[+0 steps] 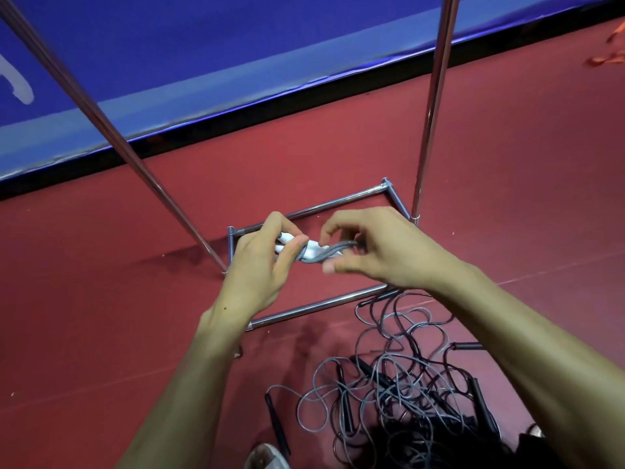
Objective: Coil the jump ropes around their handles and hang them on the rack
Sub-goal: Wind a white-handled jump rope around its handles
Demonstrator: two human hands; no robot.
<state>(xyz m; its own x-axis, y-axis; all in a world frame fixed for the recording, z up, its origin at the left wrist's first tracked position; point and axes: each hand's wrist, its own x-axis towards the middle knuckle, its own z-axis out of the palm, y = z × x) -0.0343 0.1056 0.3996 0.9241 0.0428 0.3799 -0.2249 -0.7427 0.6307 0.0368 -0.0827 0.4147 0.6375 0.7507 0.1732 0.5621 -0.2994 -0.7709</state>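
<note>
My left hand (262, 262) grips the white handles (287, 239) of a jump rope, held above the rack's base. A grey cord (326, 256) is wound around those handles, and my right hand (372, 250) pinches its loops between thumb and fingers. The metal rack (314, 207) stands on the red floor just beyond my hands, with two chrome uprights (434, 106) rising out of view. A tangled pile of jump ropes (399, 377) with black handles and grey and black cords lies on the floor under my right forearm.
A blue padded wall (203, 62) with a black base strip runs behind the rack. One black handle (275, 424) lies apart at the pile's left edge. The toe of a shoe (267, 456) shows at the bottom. Orange objects (605, 57) lie far right.
</note>
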